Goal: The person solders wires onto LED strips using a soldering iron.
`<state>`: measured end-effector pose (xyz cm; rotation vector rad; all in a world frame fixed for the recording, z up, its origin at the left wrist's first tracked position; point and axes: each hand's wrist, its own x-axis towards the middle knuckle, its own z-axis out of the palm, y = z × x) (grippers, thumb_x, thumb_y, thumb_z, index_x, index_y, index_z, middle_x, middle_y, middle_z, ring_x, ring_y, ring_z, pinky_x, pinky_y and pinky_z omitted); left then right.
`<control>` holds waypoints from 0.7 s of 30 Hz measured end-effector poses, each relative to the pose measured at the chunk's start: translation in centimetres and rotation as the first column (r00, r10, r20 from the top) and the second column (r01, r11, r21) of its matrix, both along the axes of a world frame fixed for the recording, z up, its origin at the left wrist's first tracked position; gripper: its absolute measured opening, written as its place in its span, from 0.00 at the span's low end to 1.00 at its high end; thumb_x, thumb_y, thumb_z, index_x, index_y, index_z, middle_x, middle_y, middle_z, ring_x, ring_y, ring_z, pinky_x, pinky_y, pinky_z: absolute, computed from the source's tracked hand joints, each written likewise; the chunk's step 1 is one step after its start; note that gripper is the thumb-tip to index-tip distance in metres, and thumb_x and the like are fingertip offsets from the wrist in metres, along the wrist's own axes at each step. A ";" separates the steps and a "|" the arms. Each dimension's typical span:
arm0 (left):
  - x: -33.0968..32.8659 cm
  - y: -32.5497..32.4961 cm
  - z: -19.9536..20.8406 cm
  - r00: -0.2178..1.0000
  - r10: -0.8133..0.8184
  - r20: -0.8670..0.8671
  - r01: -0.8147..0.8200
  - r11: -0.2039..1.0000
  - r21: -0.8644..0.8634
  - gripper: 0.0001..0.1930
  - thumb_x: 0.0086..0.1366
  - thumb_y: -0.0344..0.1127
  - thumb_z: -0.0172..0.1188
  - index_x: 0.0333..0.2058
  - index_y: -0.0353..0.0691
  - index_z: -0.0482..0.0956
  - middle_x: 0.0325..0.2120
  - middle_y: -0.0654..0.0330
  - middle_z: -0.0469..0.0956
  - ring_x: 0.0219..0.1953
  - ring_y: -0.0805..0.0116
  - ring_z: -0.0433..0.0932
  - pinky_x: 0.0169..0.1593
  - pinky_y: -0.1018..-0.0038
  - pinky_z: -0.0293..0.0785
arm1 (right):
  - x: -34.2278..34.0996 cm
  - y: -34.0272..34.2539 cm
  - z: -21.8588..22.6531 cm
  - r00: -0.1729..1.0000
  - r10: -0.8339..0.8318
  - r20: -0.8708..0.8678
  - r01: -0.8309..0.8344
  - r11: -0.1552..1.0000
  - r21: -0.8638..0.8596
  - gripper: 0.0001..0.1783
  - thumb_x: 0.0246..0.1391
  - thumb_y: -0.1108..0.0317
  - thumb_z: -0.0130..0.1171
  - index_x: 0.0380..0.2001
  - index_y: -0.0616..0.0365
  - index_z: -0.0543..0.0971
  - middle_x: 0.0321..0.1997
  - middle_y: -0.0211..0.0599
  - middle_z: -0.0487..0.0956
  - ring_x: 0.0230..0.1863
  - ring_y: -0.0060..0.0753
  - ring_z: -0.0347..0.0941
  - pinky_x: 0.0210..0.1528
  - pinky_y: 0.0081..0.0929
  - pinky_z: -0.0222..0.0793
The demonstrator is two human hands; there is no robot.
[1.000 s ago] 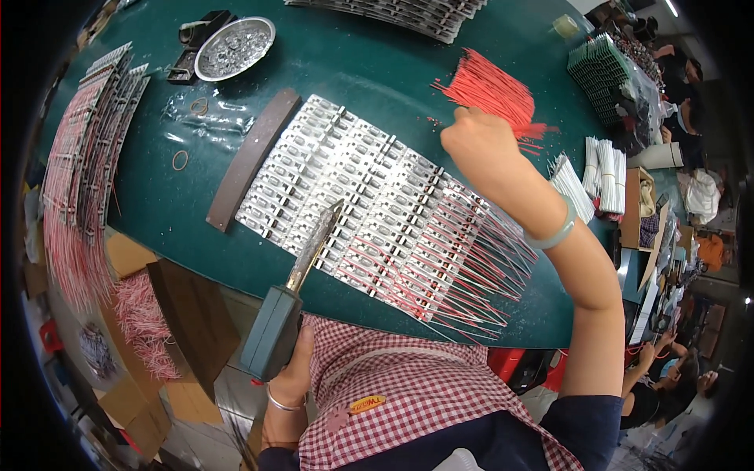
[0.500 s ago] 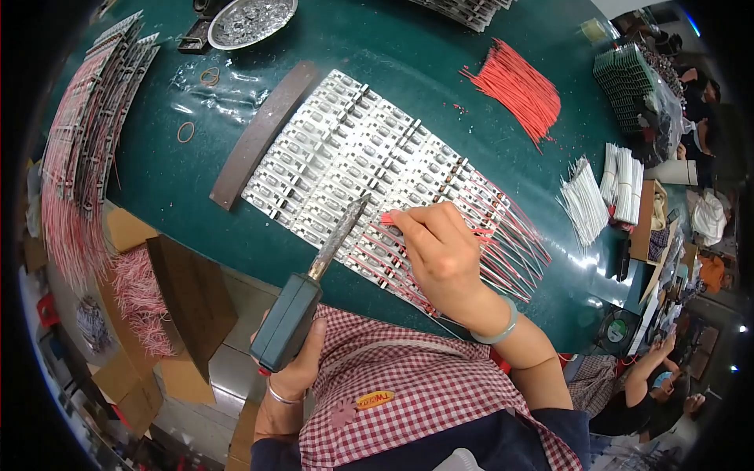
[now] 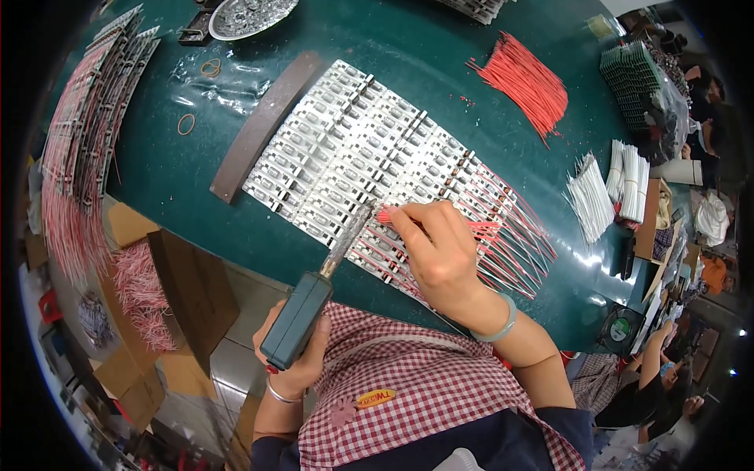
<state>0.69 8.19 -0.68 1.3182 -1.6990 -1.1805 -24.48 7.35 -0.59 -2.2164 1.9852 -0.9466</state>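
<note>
My left hand (image 3: 305,359) is wrapped around the dark green, block-shaped handle of a soldering gun (image 3: 297,320). Its long, discoloured tip reaches up and right over a panel of white circuit boards (image 3: 345,149), ending close beside my right fingertips. Between thumb and fingers, my right hand (image 3: 441,255) pinches a small bunch of red wires (image 3: 385,214) just above the panel. The bunch's other ends stick out past the right side of that hand. Red and white wires (image 3: 514,235) fan out from the panel's right-hand boards. Whether the tip touches a board or wire, I cannot tell.
A brown curved bar (image 3: 255,133) lies along the panel's left edge. Loose red wires (image 3: 525,85) and white wires (image 3: 589,202) rest to the right. Wired boards (image 3: 94,118) stand at far left, above a cardboard box (image 3: 192,294). A metal bowl (image 3: 251,17) sits at the back.
The soldering gun has shifted slightly right, and its tip is now nearer my right fingertips. My right hand has moved very little and keeps its pinch on the red wires.
</note>
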 end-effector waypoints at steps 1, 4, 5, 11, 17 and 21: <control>0.1 0.1 0.0 1.000 0.004 0.006 -0.004 1.000 0.011 0.11 0.53 0.22 0.68 0.36 0.28 0.82 0.32 0.49 0.81 0.30 0.59 0.82 0.37 0.72 0.77 | 0.0 0.0 -0.1 1.000 0.002 0.002 -0.002 1.000 -0.003 0.19 0.41 0.77 0.60 0.41 0.69 0.80 0.38 0.40 0.77 0.36 0.39 0.73 0.35 0.34 0.69; 0.2 0.2 -0.1 1.000 0.004 0.013 -0.004 1.000 0.021 0.11 0.52 0.22 0.68 0.36 0.28 0.82 0.31 0.49 0.81 0.30 0.59 0.82 0.37 0.72 0.77 | 0.1 0.0 -0.1 1.000 0.003 0.001 -0.003 1.000 -0.005 0.19 0.41 0.77 0.60 0.41 0.69 0.80 0.38 0.41 0.77 0.36 0.39 0.73 0.35 0.33 0.69; 0.2 0.2 -0.1 1.000 0.000 0.012 0.000 1.000 0.019 0.11 0.52 0.22 0.68 0.36 0.28 0.82 0.31 0.50 0.81 0.29 0.59 0.82 0.37 0.71 0.77 | 0.1 0.0 -0.1 1.000 0.002 -0.002 -0.002 1.000 -0.004 0.19 0.41 0.77 0.60 0.41 0.69 0.80 0.38 0.40 0.77 0.36 0.39 0.73 0.35 0.33 0.69; 0.3 0.3 0.1 1.000 0.004 0.017 -0.005 0.997 0.075 0.11 0.52 0.22 0.69 0.36 0.28 0.82 0.31 0.50 0.81 0.30 0.59 0.82 0.38 0.71 0.78 | 0.1 0.0 0.0 1.000 0.001 -0.016 -0.001 1.000 0.001 0.18 0.42 0.77 0.61 0.41 0.69 0.80 0.38 0.40 0.77 0.36 0.39 0.73 0.35 0.33 0.69; 0.5 0.4 -0.1 0.999 -0.020 0.027 0.019 0.998 0.065 0.12 0.53 0.22 0.68 0.37 0.28 0.81 0.32 0.50 0.81 0.31 0.59 0.82 0.39 0.72 0.77 | 0.1 0.0 0.0 1.000 0.002 -0.021 -0.002 1.000 -0.015 0.18 0.41 0.77 0.61 0.40 0.69 0.80 0.37 0.39 0.77 0.36 0.38 0.73 0.34 0.32 0.69; 0.4 0.4 0.3 1.000 0.008 0.008 -0.009 0.994 0.112 0.12 0.53 0.22 0.68 0.37 0.28 0.81 0.32 0.50 0.81 0.31 0.60 0.81 0.38 0.72 0.77 | 0.1 -0.1 -0.1 1.000 0.007 -0.025 -0.008 1.000 -0.014 0.18 0.41 0.77 0.61 0.40 0.69 0.80 0.37 0.39 0.77 0.36 0.38 0.73 0.34 0.32 0.69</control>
